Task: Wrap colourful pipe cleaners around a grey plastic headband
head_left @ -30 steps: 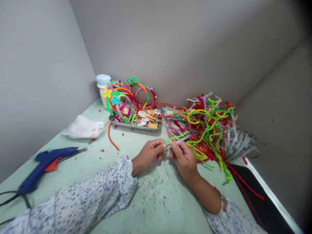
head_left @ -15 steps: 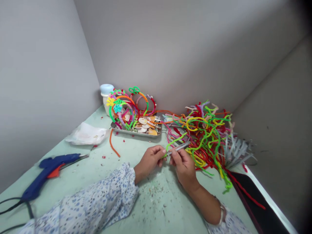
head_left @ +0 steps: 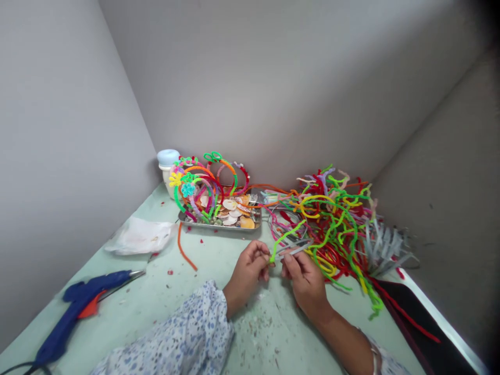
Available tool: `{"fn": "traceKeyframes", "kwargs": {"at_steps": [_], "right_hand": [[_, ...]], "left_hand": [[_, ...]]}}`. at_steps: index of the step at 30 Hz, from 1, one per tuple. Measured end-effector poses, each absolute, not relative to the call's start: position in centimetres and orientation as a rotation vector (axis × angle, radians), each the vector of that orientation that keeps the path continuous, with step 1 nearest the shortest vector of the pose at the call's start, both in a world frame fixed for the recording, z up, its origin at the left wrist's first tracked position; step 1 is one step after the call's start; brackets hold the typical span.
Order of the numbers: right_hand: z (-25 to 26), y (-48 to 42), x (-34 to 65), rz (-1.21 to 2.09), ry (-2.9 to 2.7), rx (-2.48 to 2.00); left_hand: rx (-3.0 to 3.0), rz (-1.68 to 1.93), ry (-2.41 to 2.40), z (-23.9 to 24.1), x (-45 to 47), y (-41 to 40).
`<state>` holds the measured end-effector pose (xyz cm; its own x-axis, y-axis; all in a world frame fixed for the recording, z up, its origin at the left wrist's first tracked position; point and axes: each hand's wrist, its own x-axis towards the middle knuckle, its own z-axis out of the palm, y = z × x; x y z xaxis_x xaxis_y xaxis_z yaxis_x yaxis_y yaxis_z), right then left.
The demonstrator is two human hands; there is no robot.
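Observation:
Near the middle of the table, my left hand [head_left: 248, 271] has its fingers pinched at the lower end of a bright green pipe cleaner [head_left: 287, 236]. The pipe cleaner's free end slants up and to the right. Close beside it, my right hand [head_left: 307, 281] is closed on a thin grey strip [head_left: 297, 246], thumb on top. The strip reaches toward the green pipe cleaner's lower end. My fingers hide whether the two pieces are joined.
Finished pipe-cleaner headbands [head_left: 188, 189] stand in a metal tray [head_left: 219, 227] of shells. A tangled pipe-cleaner pile [head_left: 336, 229] and grey strips [head_left: 385, 250] lie right. At left are a blue glue gun [head_left: 64, 323], white packet [head_left: 142, 237], orange pipe cleaner [head_left: 183, 250] and lidded bottle [head_left: 167, 169].
The camera view has shifted, so the scene sits lower. My left fingers have shifted on the green pipe cleaner, which now stands more steeply. My right hand keeps hold of the grey strip.

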<state>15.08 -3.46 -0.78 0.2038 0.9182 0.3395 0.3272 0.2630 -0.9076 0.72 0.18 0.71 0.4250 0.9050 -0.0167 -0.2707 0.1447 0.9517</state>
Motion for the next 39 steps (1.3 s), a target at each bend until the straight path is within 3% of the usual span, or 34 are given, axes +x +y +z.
{"fn": "traceKeyframes", "kwargs": {"at_steps": [39], "right_hand": [[-0.8,-2.9,15.1,0.675,-1.274,-1.298]], "left_hand": [[1.683,1.242,1.093,0.2,1.2,-0.3]]}}
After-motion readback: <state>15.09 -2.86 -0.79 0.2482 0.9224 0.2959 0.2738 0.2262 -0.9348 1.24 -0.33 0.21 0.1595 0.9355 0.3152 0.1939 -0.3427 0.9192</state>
